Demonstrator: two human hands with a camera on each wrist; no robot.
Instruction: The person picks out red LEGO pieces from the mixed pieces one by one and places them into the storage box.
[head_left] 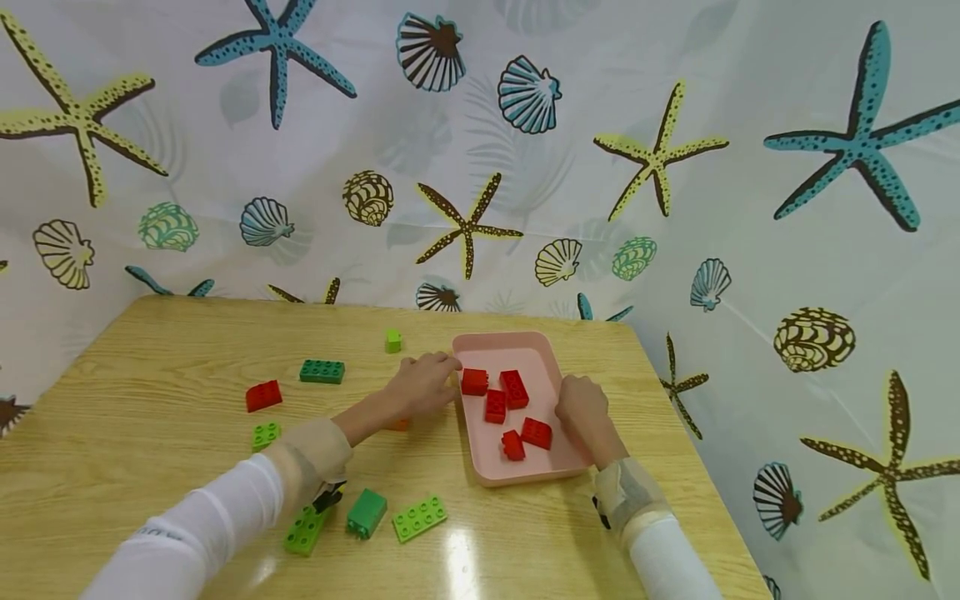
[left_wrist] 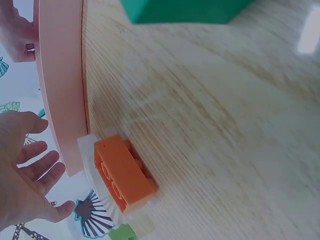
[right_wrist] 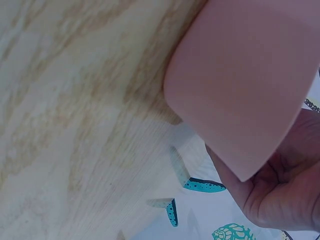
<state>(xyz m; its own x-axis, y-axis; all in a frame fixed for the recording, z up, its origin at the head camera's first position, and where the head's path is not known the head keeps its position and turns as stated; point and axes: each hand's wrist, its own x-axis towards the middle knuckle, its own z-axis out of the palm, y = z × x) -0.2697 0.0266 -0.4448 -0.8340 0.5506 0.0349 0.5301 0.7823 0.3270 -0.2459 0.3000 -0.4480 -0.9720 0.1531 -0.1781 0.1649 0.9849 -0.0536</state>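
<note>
A pink tray point(head_left: 480, 479) stands on the wooden table with several red toy building bricks point(head_left: 514, 389) inside. My right hand point(head_left: 583, 417) grips the tray's right rim, its fingers curled over the edge; the right wrist view shows that hand point(right_wrist: 287, 185) behind the tray's outer wall point(right_wrist: 240, 85). At the left rim is my left hand point(head_left: 426, 383). In the left wrist view its fingers point(left_wrist: 42, 167) are spread beside the tray wall point(left_wrist: 62, 85), holding nothing. An orange brick point(left_wrist: 124, 172) lies on its side below that hand, mostly hidden by it in the head view.
Left of the tray lie a red brick point(head_left: 263, 396), a dark green brick point(head_left: 322, 372) and a small lime piece point(head_left: 393, 341). Nearer me are a green brick point(head_left: 367, 513) and lime bricks point(head_left: 419, 519). A patterned curtain point(head_left: 480, 150) borders the table's back and right.
</note>
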